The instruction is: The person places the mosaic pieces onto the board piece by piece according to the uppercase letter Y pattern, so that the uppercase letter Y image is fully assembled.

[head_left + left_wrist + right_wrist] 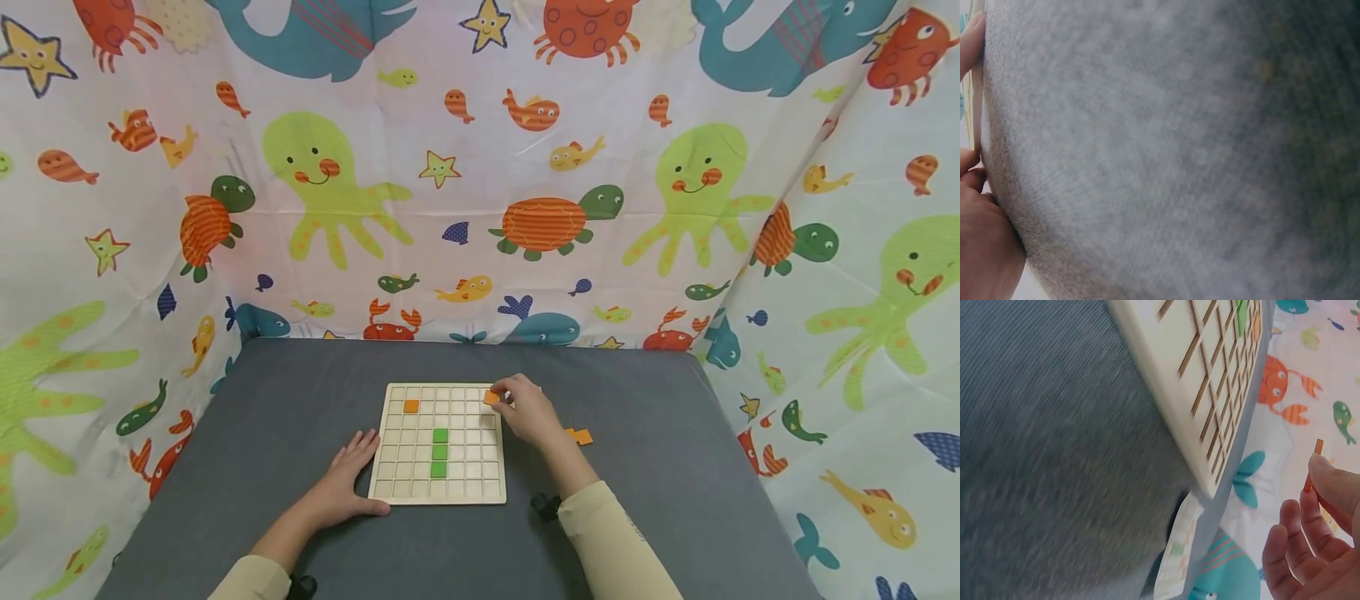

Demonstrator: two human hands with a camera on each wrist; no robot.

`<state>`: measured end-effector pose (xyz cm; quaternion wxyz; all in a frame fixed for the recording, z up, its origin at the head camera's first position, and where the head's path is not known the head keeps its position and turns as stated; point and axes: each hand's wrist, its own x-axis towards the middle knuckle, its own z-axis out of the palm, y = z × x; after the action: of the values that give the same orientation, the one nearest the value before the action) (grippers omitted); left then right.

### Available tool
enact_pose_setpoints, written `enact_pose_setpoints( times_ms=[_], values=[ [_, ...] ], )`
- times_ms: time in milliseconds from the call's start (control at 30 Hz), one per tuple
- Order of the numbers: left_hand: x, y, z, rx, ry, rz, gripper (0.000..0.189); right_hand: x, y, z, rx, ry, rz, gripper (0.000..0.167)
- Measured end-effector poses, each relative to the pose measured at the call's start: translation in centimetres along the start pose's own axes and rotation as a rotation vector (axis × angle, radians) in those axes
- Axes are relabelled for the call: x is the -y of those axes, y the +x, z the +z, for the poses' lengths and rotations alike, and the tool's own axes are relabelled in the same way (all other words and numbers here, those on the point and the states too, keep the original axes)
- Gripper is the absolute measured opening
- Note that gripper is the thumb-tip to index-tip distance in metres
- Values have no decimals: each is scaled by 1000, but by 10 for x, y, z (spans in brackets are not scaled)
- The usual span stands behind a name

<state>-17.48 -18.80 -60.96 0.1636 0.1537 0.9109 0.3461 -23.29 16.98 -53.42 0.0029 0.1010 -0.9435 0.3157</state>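
A pale wooden grid board (pixel 405 454) lies on the table, also seen as the board (pixel 1210 375) in the right wrist view. My right hand (pixel 528 410) pinches a thin orange square tile (pixel 1319 447) between thumb and finger, above the board's far right corner. Against the board's left side rests my left hand (pixel 348 483), fingers extended, thumb by the near left corner. Three green tiles (pixel 439 452) form a column near the middle. One orange tile (pixel 411 407) sits in a cell toward the far left.
A few orange tiles (pixel 583 437) lie right of the board, partly behind my right forearm. Beyond the board's corner, a white card-like piece with coloured squares (pixel 1179 550) shows in the right wrist view. Grey cloth (pixel 637 400) covers the table; a sea-animal curtain (pixel 450 225) surrounds it.
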Motion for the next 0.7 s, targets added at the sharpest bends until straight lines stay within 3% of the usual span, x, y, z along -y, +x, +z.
enact_pose_setpoints(
  times_ms=[367,700],
  values=[
    [0,1,0,-1,-5,-1,128,23,9,21,66,4,-72,26],
    [-1,1,0,-4,-6,-2,128,34,19,42,108,23,-68,23]
  ],
)
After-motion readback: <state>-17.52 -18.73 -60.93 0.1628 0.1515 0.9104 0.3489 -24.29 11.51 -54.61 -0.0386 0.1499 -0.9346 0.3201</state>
